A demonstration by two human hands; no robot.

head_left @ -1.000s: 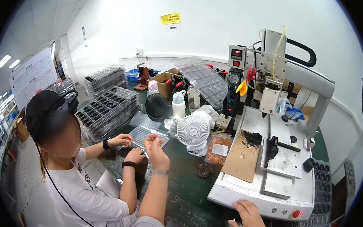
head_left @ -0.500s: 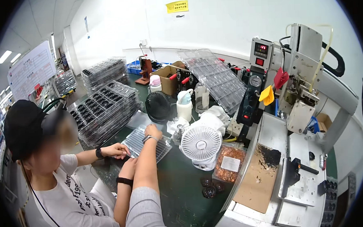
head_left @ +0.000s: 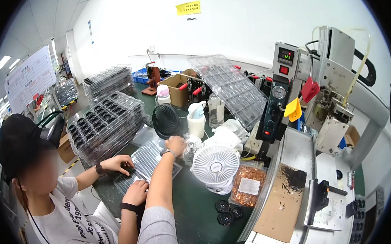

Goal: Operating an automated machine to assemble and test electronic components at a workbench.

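Observation:
My left arm, in a grey sleeve with a bracelet at the wrist, stretches forward over the green table. My left hand (head_left: 175,144) is curled shut by the far right edge of a clear ribbed plastic tray (head_left: 149,157), close to a small glass bottle (head_left: 190,151). Its fingertips are turned away, and what they hold, if anything, is hidden. A person seated at the left has one hand (head_left: 118,164) with bent fingers at the tray's left edge. That person's other hand (head_left: 136,192) rests at the near edge. My right hand is out of view.
Round a white fan (head_left: 215,166) lie a bag of copper-coloured bits (head_left: 248,184) and three black round parts (head_left: 225,218). A black fan (head_left: 166,120) and a white bottle (head_left: 196,125) stand behind. Stacked trays (head_left: 109,126) rise left; a press machine (head_left: 334,114) stands right.
My left hand has shifted right, from over the tray to its edge. The co-worker's farther hand has spread its fingers and moved onto the tray's left side. The view has turned slightly.

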